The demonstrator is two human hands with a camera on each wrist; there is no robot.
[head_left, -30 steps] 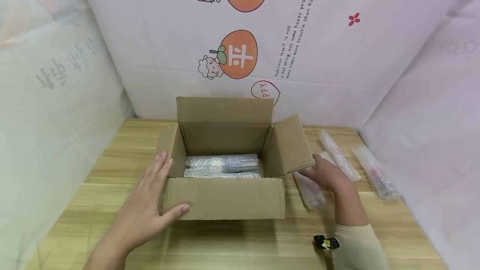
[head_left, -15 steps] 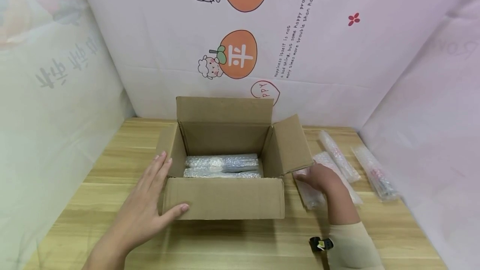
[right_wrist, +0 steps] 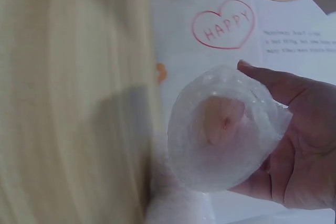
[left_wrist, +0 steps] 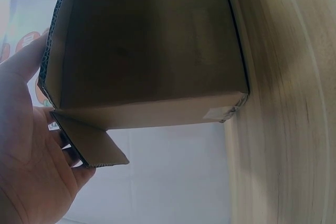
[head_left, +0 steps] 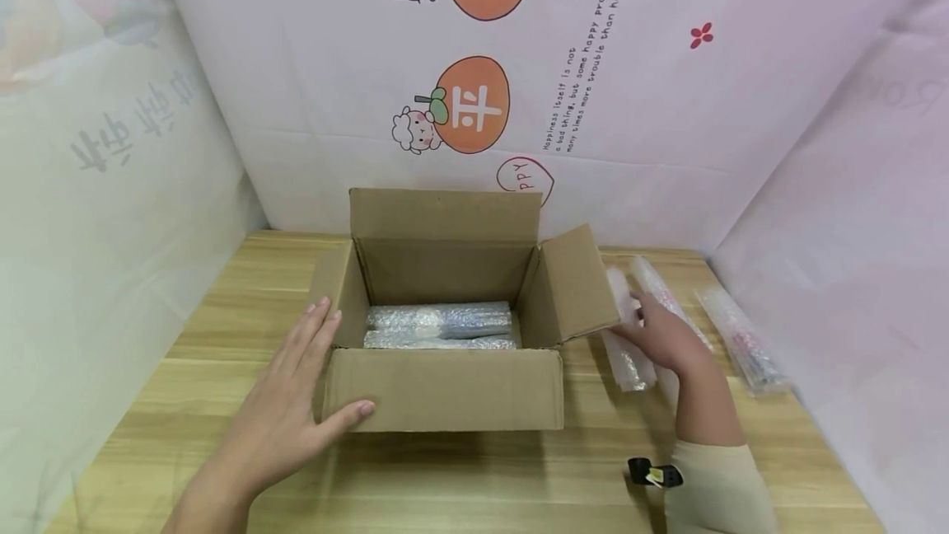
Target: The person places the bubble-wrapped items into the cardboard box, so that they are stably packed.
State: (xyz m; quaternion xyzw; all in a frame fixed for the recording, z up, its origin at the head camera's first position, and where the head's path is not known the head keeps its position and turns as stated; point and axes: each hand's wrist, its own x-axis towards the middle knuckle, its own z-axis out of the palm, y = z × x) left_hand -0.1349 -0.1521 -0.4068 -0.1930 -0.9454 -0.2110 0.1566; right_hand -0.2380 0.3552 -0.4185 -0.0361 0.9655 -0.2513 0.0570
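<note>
An open cardboard box stands on the table with its flaps spread. Inside lie silvery bubble-wrapped bundles, side by side. My left hand rests at the box's front left corner, thumb on the front flap and fingers straight along the left flap. Right of the box, my right hand grips a bubble-wrapped roll. In the right wrist view this roll shows its round end, with thumb and fingers around it above the tabletop. What the wrap contains cannot be made out.
Another bubble-wrapped roll lies behind the right hand, and a further wrapped package lies near the right wall. The box's right flap sticks out close to the right hand. Printed white sheeting encloses the table.
My right hand has taken hold of the nearest bubble-wrapped roll, which now stands slightly farther back and right. My left hand has stayed at the box corner.
</note>
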